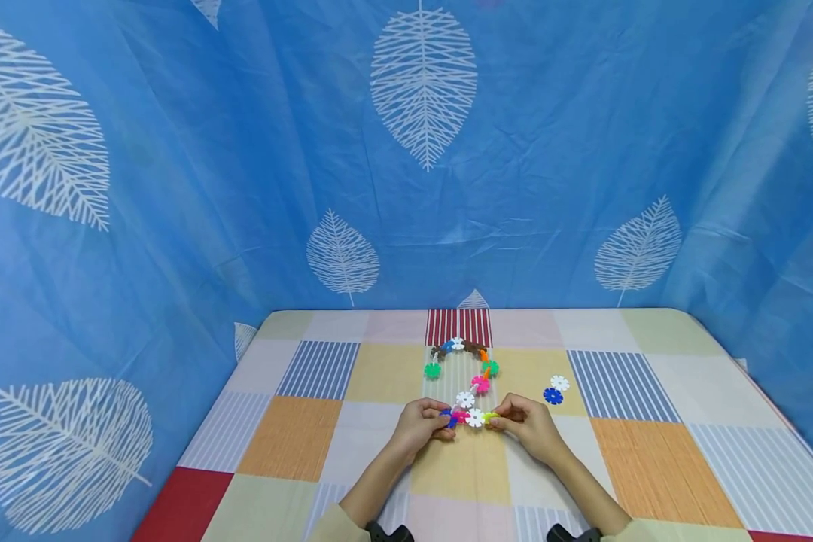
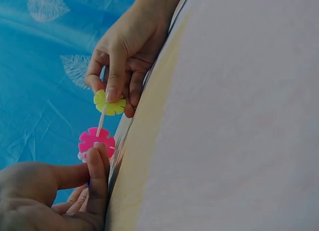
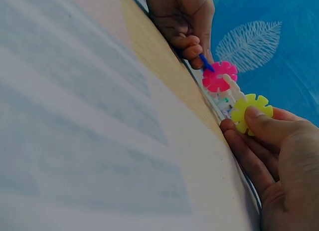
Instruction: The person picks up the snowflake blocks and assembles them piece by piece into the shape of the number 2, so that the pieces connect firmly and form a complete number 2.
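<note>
A chain of flower-shaped interlocking plastic discs lies on the patchwork cloth and curves in an S-like shape toward the hands. At its near end my left hand [image 1: 418, 426] pinches a blue disc [image 3: 206, 63], which is slotted to a pink disc [image 3: 220, 76]. A white disc [image 1: 475, 418] stands between the pink one and a yellow disc [image 3: 251, 115]. My right hand [image 1: 530, 425] grips the yellow disc between thumb and fingers. Farther along the chain are a pink disc [image 1: 480, 385], a green disc [image 1: 491, 368], and another green disc [image 1: 432, 370] at the far-left end.
Right of the chain, a loose white disc [image 1: 559, 383] and a loose blue disc [image 1: 552, 396] lie side by side. The patchwork tablecloth [image 1: 298, 436] covers the table. A blue curtain [image 1: 515, 188] with white leaf prints surrounds its back and sides.
</note>
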{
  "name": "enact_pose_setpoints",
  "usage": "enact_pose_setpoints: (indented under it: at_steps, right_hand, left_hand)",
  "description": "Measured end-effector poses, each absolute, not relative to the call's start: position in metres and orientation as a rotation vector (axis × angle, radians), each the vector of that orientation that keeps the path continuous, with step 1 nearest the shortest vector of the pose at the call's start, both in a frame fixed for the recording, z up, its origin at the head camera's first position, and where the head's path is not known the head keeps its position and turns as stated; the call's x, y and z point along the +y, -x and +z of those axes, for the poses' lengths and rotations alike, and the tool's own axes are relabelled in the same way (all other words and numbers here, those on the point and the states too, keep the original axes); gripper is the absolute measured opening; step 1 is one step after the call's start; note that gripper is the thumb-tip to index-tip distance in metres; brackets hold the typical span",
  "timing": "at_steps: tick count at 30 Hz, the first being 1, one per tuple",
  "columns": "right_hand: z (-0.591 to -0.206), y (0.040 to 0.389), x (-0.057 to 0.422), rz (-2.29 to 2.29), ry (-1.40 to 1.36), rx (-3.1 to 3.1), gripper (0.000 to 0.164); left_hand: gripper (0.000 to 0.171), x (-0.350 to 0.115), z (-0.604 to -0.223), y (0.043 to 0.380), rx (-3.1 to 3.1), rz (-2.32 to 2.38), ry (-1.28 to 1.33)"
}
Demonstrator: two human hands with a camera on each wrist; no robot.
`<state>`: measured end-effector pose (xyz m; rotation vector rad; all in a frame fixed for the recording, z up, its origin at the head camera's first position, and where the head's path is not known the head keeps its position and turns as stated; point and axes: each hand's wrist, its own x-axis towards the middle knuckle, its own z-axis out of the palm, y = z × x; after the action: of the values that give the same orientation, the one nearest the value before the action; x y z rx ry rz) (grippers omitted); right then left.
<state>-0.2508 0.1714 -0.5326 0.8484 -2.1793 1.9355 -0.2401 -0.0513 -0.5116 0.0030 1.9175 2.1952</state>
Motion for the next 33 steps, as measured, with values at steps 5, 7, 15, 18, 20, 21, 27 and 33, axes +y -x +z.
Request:
enact_pose_setpoints:
  at_steps: [5,7,15,18,20,21,27,33]
  right_hand:
    - [-0.525,0.247,0.168,1.937,-0.853,-2.160,0.025]
    - [-0.519,0.244,0.165,1.919,-0.831,-2.174,0.024]
    - [-0.502,0.238,0.163,1.799,-0.810,-2.244,0.010]
    - [-0.501,0.239,0.164,1.785,-0.836,-2.233,0.019]
    - [-0.500,0.239,0.164,1.773,-0.842,-2.228,0.022]
    - [-0.500,0.239,0.164,1.766,-0.836,-2.229,0.023]
    - [-0.500,0.238,0.163,1.734,-0.814,-2.238,0.016]
    - [-0.500,0.239,0.162,1.764,-0.811,-2.250,0.008]
  left_hand:
    - [0.018,-0.053,-0.513,0.242,1.940,2.160,-0.013]
    - [0.017,-0.054,-0.513,0.243,1.947,2.150,-0.016]
    - [0.016,-0.055,-0.509,0.246,1.961,2.119,-0.016]
    - [0.016,-0.055,-0.507,0.246,1.958,2.116,-0.016]
    - [0.016,-0.055,-0.507,0.247,1.953,2.114,-0.016]
    - [0.015,-0.055,-0.507,0.248,1.950,2.116,-0.016]
    - [0.015,-0.055,-0.506,0.246,1.930,2.121,-0.033]
    - [0.016,-0.055,-0.505,0.246,1.907,2.134,-0.007]
